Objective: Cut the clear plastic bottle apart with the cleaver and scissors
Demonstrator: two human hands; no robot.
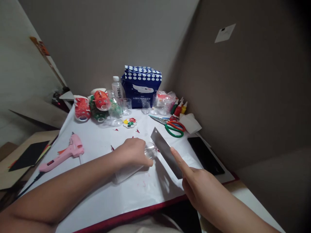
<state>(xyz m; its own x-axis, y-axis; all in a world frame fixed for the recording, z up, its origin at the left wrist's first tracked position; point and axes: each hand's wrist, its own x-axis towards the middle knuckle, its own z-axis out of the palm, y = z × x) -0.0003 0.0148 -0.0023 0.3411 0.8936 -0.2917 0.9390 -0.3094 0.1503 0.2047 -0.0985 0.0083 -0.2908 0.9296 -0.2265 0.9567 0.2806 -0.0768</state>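
A clear plastic bottle lies on its side on the white-covered table. My left hand is wrapped over it and presses it down. My right hand grips a broad steel knife, with the forefinger stretched along the blade's back. The blade is tilted, and its edge sits beside the bottle's end, just right of my left hand. Whether blade and bottle touch I cannot tell.
A pink glue gun lies at the left. Green-and-red scissors, a black phone, a paint palette, painted bottle fish, cut bottle parts, paint tubes and a blue dotted bag stand behind. Walls close in at the back and right.
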